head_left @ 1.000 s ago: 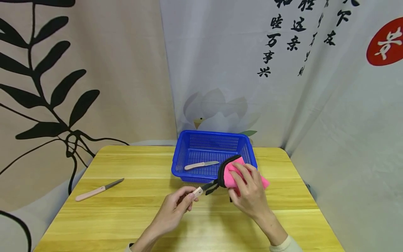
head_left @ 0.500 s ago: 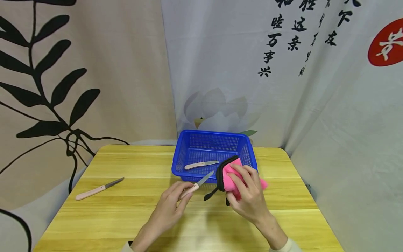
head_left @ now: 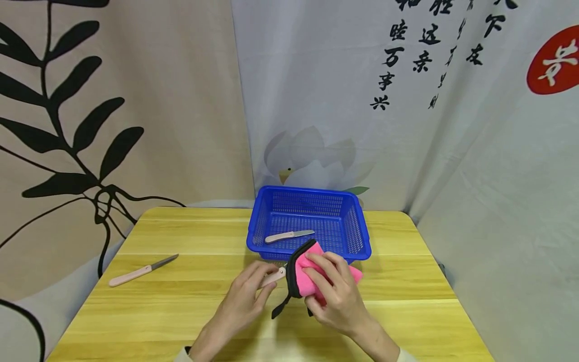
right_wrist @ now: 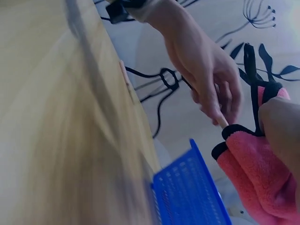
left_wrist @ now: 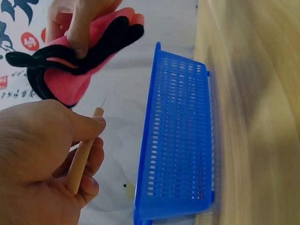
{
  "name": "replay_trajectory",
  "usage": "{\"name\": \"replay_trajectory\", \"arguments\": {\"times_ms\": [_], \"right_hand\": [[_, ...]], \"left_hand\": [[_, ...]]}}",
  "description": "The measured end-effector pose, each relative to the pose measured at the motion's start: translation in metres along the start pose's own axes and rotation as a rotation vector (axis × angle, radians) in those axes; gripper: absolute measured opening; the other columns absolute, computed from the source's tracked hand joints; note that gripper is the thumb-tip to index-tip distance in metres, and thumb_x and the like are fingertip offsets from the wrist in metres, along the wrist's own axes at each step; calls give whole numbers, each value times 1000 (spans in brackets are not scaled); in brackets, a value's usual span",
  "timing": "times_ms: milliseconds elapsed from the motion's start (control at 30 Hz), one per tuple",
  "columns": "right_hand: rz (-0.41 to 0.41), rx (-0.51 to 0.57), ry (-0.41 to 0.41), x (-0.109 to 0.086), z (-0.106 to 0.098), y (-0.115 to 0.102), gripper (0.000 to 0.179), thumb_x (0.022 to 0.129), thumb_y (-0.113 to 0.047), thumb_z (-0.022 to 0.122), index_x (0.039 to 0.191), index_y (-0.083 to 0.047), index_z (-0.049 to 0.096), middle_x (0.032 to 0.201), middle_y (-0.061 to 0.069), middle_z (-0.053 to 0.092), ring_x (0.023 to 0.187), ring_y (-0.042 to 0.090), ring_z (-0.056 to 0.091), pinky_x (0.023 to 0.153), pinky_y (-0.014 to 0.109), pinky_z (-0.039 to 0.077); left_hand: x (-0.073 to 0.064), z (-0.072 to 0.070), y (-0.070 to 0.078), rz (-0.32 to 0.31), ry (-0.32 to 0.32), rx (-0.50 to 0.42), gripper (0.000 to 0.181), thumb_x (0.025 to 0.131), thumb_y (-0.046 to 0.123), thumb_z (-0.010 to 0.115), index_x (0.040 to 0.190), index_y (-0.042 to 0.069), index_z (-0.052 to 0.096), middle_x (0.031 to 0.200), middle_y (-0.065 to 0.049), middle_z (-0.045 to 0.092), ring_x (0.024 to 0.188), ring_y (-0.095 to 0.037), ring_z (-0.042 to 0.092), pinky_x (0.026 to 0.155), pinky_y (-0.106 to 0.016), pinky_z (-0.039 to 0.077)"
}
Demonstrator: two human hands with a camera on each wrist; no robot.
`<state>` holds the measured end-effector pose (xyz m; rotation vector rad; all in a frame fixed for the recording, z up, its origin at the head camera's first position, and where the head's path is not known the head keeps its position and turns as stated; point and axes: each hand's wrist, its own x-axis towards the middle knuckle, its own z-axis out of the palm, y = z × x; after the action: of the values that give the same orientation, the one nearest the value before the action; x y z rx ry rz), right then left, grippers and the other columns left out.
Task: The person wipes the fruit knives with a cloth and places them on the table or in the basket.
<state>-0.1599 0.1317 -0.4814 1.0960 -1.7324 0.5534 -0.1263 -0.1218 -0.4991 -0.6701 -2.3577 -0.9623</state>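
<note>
My left hand (head_left: 244, 296) pinches the pale handle of a small paring knife (head_left: 274, 276) between thumb and fingers. In the left wrist view the knife's handle (left_wrist: 82, 161) slants up, and its thin blade is seen almost edge-on. My right hand (head_left: 336, 296) grips a folded pink cloth (head_left: 307, 276) with black edging and dangling black ties. From the head view the cloth hides most of the blade. The left wrist view shows the blade tip just short of the cloth (left_wrist: 70, 86); whether they touch I cannot tell.
Behind the hands stands a blue plastic basket (head_left: 312, 193), with a second paring knife (head_left: 289, 236) lying inside. A third knife (head_left: 143, 270) lies at the left of the wooden table (head_left: 190, 322). Printed curtains (head_left: 181, 100) hang at the back and sides.
A second ago the cloth was against the blade; half a second ago the blade showed bare, pulled back to the left. Since then the cloth has come left and nearer me, over the blade.
</note>
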Motion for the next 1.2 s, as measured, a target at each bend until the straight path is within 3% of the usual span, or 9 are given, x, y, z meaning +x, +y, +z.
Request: {"name": "replay_trajectory", "arguments": {"times_ms": [200,500,733,1200], "right_hand": [[-21,-12,-74,-4,8,-8,40,79,-14,67,115,-4,81,135,19,78,116,43,68,101,48,56],[-13,-84,-119,-8,10,-6,40,82,-14,66,117,-6,81,141,18,76,120,44,68,103,49,56],[23,-106,-126,-9,6,1,39,82,-15,66,117,-5,81,141,17,76,121,43,66,103,49,54],[71,-120,-122,-10,-3,15,47,78,-14,68,121,-3,81,139,19,76,119,45,65,105,52,50]], "left_hand": [[2,3,2,80,13,-5,34,90,-10,86,117,9,74,111,-1,74,101,-13,72,88,-31,66],[0,3,4,77,-15,-69,35,94,-11,81,120,9,71,114,1,71,104,-13,71,90,-31,64],[1,4,5,106,-12,-46,22,100,-3,79,119,5,70,112,-4,72,101,-12,68,87,-31,62],[-1,3,5,112,-6,-30,22,100,2,79,120,4,70,113,-2,72,101,-11,66,88,-31,61]]}}
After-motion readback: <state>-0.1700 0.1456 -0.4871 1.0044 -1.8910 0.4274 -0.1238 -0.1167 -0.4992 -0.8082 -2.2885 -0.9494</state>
